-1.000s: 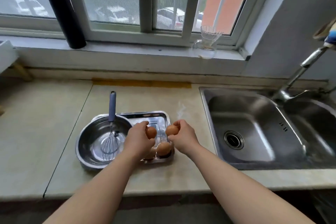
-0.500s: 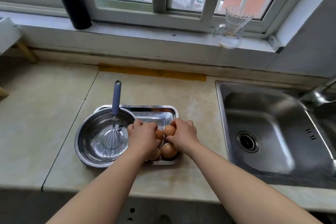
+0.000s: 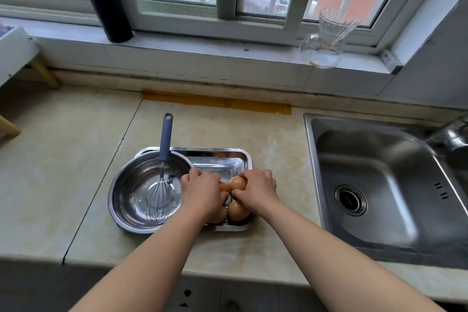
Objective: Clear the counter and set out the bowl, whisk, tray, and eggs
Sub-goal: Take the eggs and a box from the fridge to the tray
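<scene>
A steel bowl (image 3: 126, 192) sits on the counter, overlapping the left end of a rectangular steel tray (image 3: 222, 157). A whisk (image 3: 162, 172) with a blue-grey handle leans in the bowl. Brown eggs lie at the tray's near end; one egg (image 3: 238, 210) is plainly visible. My left hand (image 3: 202, 192) is curled over an egg (image 3: 224, 187) that it mostly hides. My right hand (image 3: 258, 189) holds another egg (image 3: 237, 183) by its fingertips, low over the tray. The two held eggs are almost touching.
A steel sink (image 3: 379, 185) with a drain lies to the right, its tap at the frame edge. On the windowsill stand a glass pitcher (image 3: 326, 43) and a black cylinder (image 3: 106, 0). A white object on wooden legs is at far left.
Both hands have come down and closer together over the tray's near end, each with its egg. The view has shifted so the counter appears nearer.
</scene>
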Demonstrator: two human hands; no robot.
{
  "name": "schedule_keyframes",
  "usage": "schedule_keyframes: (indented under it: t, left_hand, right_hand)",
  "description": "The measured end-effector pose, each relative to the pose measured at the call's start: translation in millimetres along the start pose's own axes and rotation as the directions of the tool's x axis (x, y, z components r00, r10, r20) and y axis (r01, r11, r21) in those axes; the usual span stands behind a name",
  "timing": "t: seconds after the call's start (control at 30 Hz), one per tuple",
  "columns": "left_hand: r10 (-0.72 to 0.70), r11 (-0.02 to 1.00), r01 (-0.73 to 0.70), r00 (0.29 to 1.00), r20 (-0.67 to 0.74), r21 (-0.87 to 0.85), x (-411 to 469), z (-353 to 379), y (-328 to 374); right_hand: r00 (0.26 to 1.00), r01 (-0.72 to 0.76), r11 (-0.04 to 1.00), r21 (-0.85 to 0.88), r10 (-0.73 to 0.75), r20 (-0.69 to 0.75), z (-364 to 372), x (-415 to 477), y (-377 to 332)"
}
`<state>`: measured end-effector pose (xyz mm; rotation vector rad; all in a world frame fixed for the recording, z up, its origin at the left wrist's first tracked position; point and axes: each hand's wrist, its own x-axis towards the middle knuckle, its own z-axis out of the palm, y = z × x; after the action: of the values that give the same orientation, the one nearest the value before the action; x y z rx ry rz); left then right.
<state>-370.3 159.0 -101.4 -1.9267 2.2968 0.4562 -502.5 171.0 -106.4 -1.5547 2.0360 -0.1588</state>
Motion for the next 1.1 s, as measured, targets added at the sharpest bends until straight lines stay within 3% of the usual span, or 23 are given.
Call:
schedule_keyframes:
  t: [0.13,0.33,0.47,0.6,0.8,1.1]
  left_hand:
    - [-0.013,0.999,0.012,0.999,-0.031,-0.048,-4,-5,3]
    - [-0.026,0.941,-0.007,0.995,-0.096,-0.338,-11,-23,15]
    - [0.031,0.806,-0.092,0.993,-0.114,-0.585,-22,-32,23]
    - [0.106,0.687,-0.134,0.991,-0.083,-0.714,-45,-41,34]
    - [0.310,0.664,-0.267,0.948,-0.067,-0.698,-105,-49,55]
    - [0.652,0.514,-0.444,0.758,-0.002,-0.734,-245,-29,126]
  right_hand:
    - [0.999,-0.005,0.999,0.040,0.006,-0.039,-4,-6,1]
    - [0.988,-0.053,0.984,0.168,0.075,-0.134,-21,-28,5]
    - [0.959,-0.080,0.942,0.325,0.162,-0.234,-31,-55,12]
    - [0.899,-0.083,0.877,0.473,0.271,-0.344,-37,-91,17]
    - [0.741,-0.096,0.753,0.651,0.491,-0.458,-34,-181,29]
    - [0.407,-0.120,0.628,0.769,0.738,-0.539,-9,-348,69]
